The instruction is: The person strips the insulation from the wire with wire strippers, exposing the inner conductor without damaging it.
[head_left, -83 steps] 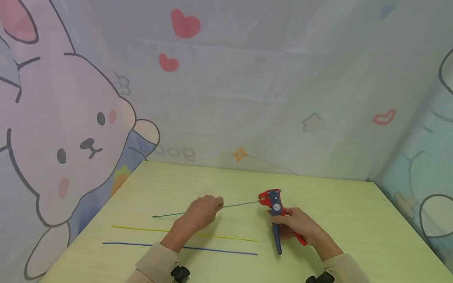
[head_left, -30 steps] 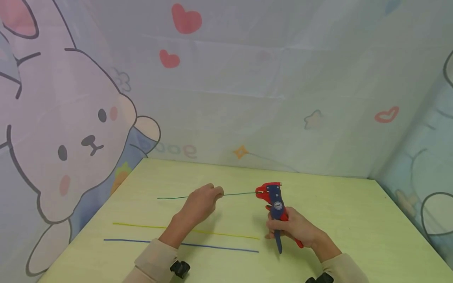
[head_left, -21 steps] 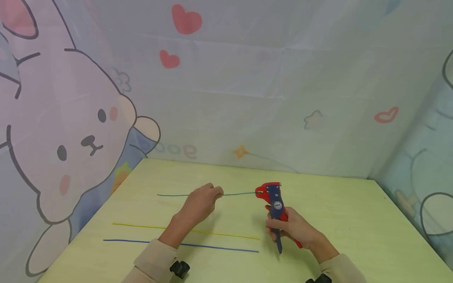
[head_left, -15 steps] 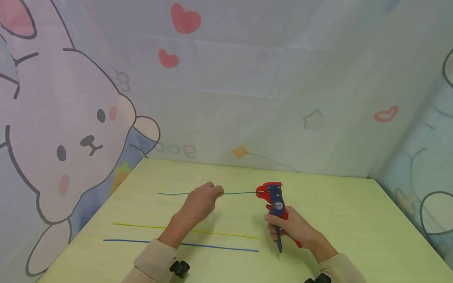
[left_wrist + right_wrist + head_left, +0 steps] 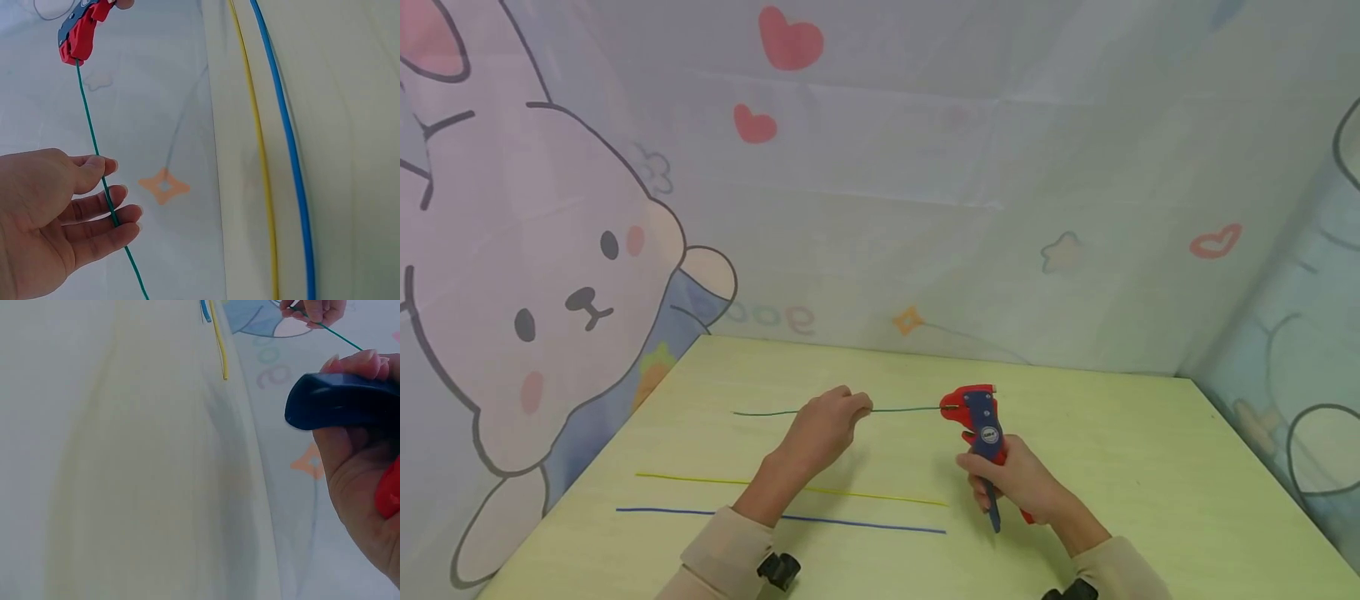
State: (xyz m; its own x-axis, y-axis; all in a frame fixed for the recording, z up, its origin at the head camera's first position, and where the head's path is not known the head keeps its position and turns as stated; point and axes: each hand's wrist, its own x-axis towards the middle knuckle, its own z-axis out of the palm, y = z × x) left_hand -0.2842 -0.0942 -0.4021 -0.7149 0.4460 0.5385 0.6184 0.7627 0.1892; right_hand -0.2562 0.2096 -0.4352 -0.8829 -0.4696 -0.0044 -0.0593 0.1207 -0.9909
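Observation:
My left hand [image 5: 827, 429] pinches a thin green wire [image 5: 906, 410] near its middle, above the table. In the left wrist view, thumb and curled fingers lie along the green wire [image 5: 87, 112]. The right end of that wire enters the red nose of the wire strippers [image 5: 983, 417], so its tip is hidden. My right hand [image 5: 1018, 479] grips the red and dark blue handles of the strippers, held upright with the nose facing left. In the right wrist view the blue handle's end [image 5: 331, 400] pokes out of the hand.
A yellow wire [image 5: 880, 498] and a blue wire [image 5: 865, 524] lie roughly parallel on the pale yellow table [image 5: 1112, 450], nearer the front edge, passing under my left forearm. A printed cloth backdrop [image 5: 887, 208] with a cartoon rabbit rises behind the table.
Both hands have risen and moved farther back with the wire and strippers since the oldest frame. The wire's right end now sits deeper in the nose. The handles stand closer together.

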